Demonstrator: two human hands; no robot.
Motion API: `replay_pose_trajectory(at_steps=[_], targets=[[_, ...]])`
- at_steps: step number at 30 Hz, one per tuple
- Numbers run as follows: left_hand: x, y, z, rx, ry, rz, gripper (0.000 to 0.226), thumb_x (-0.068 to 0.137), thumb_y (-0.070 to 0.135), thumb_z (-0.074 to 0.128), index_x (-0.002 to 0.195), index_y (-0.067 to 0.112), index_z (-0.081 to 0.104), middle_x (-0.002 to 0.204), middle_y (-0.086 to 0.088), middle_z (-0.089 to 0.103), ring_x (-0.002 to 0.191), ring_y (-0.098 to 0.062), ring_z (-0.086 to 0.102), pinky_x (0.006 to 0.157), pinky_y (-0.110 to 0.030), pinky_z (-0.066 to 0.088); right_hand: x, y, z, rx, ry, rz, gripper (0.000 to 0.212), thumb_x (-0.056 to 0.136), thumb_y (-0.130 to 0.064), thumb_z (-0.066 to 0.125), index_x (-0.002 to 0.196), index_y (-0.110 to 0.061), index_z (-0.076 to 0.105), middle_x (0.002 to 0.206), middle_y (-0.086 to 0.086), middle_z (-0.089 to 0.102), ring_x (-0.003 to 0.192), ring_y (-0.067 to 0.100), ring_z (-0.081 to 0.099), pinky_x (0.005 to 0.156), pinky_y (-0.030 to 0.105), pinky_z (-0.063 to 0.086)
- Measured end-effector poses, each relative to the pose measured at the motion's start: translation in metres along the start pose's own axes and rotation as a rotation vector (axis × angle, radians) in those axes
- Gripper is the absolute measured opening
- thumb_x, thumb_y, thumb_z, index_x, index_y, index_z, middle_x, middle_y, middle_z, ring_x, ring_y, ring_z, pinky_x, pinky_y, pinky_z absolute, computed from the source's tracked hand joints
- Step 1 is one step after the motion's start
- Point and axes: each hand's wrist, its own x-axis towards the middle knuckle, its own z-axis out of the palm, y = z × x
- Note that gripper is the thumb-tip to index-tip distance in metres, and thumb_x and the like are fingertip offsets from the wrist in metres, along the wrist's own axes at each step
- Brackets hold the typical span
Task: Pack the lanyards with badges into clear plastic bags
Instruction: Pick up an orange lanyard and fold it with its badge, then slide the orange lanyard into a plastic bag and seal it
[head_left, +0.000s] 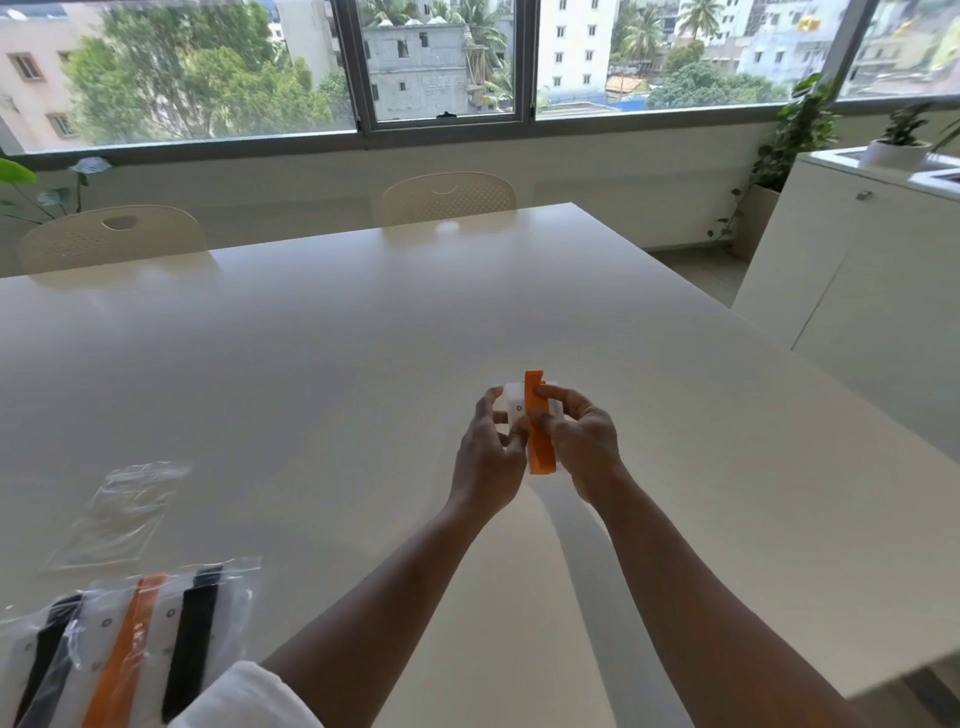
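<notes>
- Left hand (488, 447) and right hand (584, 441): both pinch a folded orange fabric lanyard (537, 423) with white plastic badge (514, 402) above the table (363, 338).
- Near left: empty clear plastic bag (117, 514); filled bags (130, 639).

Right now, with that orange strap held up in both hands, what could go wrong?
1. Both hands, left hand and right hand, hold the folded orange lanyard with its white badge above the white table; a loose fold might spring open.
2. The empty clear plastic bag lies far to the left, so reaching for it leaves one hand holding the bundle.
3. The packed bags sit near the table's edge by the sleeve and might get nudged off.
</notes>
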Motion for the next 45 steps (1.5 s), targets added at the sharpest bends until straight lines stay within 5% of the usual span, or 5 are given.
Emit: replay_pose_trajectory(at_steps=[5, 13, 25, 38, 45], targets=[[-0.004, -0.007, 0.031, 0.288, -0.101, 0.058, 0.059, 0.103, 0.046, 0.034, 0.157, 0.029, 0.013, 0.157, 0.001, 0.034, 0.14, -0.021, 0.037, 0.114, -0.048, 0.033, 0.014, 0.012, -0.029, -0.157, 0.058, -0.021, 0.035, 0.092, -0.012, 0.062, 0.125, -0.024, 0.063, 0.121, 0.003, 0.063, 0.101, 0.022, 0.064, 0.078, 0.031, 0.057], [0.0, -0.007, 0.057, 0.622, -0.297, 0.153, 0.056, 0.106, 0.035, 0.017, 0.157, 0.024, -0.004, 0.165, 0.004, -0.005, 0.151, -0.011, -0.011, 0.122, -0.049, -0.006, 0.03, 0.034, -0.051, -0.656, 0.045, -0.203, 0.042, 0.095, -0.012, 0.055, 0.137, -0.012, 0.053, 0.128, 0.012, 0.053, 0.119, 0.024, 0.055, 0.098, 0.019, 0.039], [0.005, -0.006, 0.067, 0.751, -0.33, 0.149, 0.06, 0.104, 0.03, 0.018, 0.156, 0.018, -0.008, 0.165, 0.0, -0.011, 0.15, -0.011, -0.015, 0.122, -0.049, -0.007, 0.04, 0.048, -0.058, -1.089, -0.02, -0.335, 0.045, 0.099, -0.028, 0.037, 0.143, -0.024, 0.046, 0.156, -0.012, 0.03, 0.135, 0.01, 0.026, 0.107, 0.032, 0.024], [0.003, -0.011, 0.05, 0.493, -0.16, 0.053, 0.057, 0.106, 0.034, 0.019, 0.157, 0.013, 0.004, 0.166, -0.001, -0.002, 0.152, -0.01, -0.005, 0.124, -0.04, -0.004, 0.024, 0.041, -0.05, -0.912, 0.313, -0.526, 0.025, 0.081, -0.031, 0.056, 0.091, -0.017, 0.075, 0.125, -0.007, 0.059, 0.118, 0.021, 0.046, 0.09, 0.039, 0.042], [0.005, -0.025, -0.026, 0.472, 0.076, 0.04, 0.055, 0.106, 0.03, 0.025, 0.157, 0.014, 0.011, 0.165, 0.001, 0.005, 0.152, -0.01, 0.003, 0.124, -0.036, 0.001, 0.017, 0.02, 0.029, -0.795, 0.192, -0.738, 0.016, 0.086, -0.023, 0.062, 0.089, -0.013, 0.075, 0.105, -0.004, 0.069, 0.105, 0.016, 0.053, 0.086, 0.032, 0.049]])
